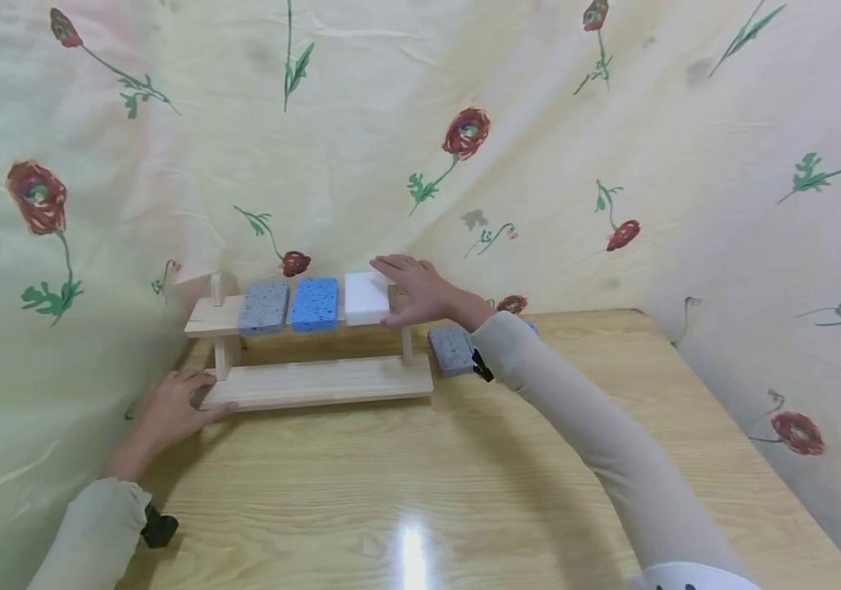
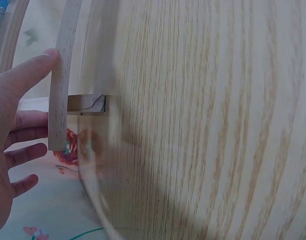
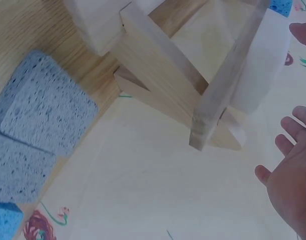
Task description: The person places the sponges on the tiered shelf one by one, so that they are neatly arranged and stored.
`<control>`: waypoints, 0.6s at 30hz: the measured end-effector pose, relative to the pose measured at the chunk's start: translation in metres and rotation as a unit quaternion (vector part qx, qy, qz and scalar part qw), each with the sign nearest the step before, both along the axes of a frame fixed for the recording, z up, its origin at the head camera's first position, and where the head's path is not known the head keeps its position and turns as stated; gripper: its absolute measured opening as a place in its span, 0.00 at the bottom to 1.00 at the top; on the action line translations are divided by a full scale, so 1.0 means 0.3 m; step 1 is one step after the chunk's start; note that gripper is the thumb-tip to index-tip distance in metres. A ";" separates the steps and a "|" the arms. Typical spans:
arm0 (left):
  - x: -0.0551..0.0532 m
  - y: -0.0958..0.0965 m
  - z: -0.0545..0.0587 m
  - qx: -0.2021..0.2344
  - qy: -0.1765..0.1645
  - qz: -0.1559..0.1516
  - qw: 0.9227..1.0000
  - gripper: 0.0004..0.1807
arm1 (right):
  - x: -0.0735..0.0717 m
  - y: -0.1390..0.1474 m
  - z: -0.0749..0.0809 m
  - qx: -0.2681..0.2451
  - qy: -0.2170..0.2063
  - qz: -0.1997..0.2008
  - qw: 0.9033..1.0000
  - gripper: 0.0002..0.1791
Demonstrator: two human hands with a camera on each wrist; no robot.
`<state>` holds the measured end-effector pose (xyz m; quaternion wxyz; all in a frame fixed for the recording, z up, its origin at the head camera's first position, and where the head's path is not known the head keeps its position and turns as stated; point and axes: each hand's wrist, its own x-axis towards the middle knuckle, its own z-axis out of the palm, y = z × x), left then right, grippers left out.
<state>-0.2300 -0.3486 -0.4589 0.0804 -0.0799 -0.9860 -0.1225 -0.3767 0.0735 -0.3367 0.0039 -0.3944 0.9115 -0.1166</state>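
Observation:
A two-tier wooden rack [image 1: 325,383] stands at the back left of the table. Along its upper shelf lie a grey speckled sponge [image 1: 264,307], a blue speckled sponge [image 1: 314,304] and a plain white sponge-like block [image 1: 365,297]. My left hand [image 1: 173,406] grips the left end of the lower shelf, thumb on one side and fingers on the other, as the left wrist view shows. At the right end of the upper shelf, my right hand [image 1: 424,291] is beside the white block. Its fingers are spread and hold nothing in the right wrist view.
On the table right of the rack lie two grey sponges, one nearer [image 3: 45,105] and one behind it [image 3: 20,170], with a blue sponge [image 3: 5,222] beyond, partly hidden by the right forearm in the head view. Flowered cloth [image 1: 361,164] hangs close behind the rack and at both sides.

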 end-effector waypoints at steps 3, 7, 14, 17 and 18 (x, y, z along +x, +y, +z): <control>-0.001 -0.003 -0.001 0.001 -0.004 0.001 1.000 0.45 | 0.018 0.026 0.012 -0.007 -0.002 0.006 1.000 0.58; -0.002 -0.005 -0.002 0.005 -0.006 0.003 1.000 0.45 | 0.037 0.069 0.020 -0.023 0.000 0.012 1.000 0.57; -0.003 -0.006 -0.001 0.004 -0.008 0.004 1.000 0.45 | 0.055 0.144 0.005 -0.026 0.018 0.011 0.999 0.57; -0.004 -0.005 -0.001 0.003 -0.010 0.004 1.000 0.45 | 0.065 0.178 -0.009 -0.020 0.018 0.010 1.000 0.57; -0.004 -0.005 -0.002 0.003 -0.010 0.003 1.000 0.45 | 0.069 0.191 -0.014 -0.020 0.016 0.010 1.000 0.57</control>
